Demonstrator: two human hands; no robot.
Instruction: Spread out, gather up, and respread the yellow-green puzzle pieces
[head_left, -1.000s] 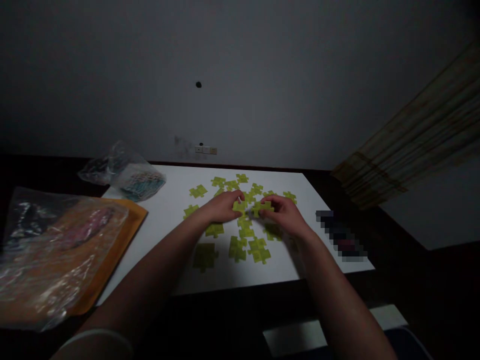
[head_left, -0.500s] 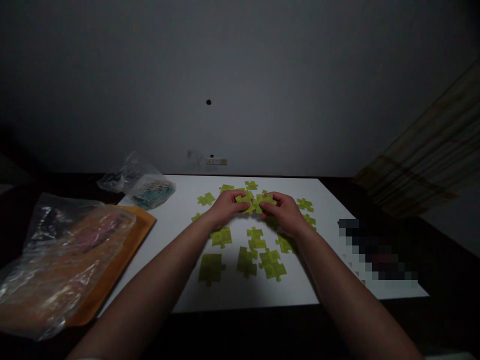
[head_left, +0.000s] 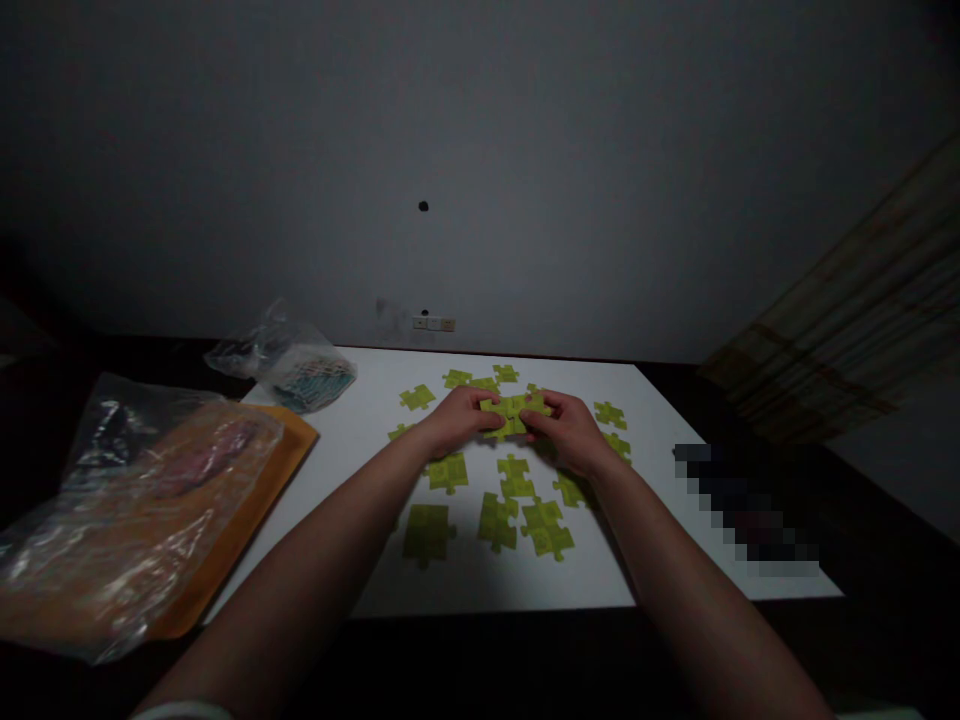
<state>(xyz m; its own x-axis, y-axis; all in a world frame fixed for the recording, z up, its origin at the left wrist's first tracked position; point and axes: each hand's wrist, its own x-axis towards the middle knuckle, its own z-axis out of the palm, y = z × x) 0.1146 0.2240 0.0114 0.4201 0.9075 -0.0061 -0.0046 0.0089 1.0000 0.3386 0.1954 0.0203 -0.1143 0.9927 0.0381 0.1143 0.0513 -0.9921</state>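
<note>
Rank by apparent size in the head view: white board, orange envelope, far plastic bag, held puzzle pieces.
1. white board
2. orange envelope (partly covered; nearer the camera, so unsure)
3. far plastic bag
4. held puzzle pieces

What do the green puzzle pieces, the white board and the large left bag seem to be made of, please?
The puzzle pieces look like matte card or foam, flat with cut tabs. The white board seems matte card or laminate, flat without shine. The large bag is clear glossy plastic film, crinkled with glints.
</note>
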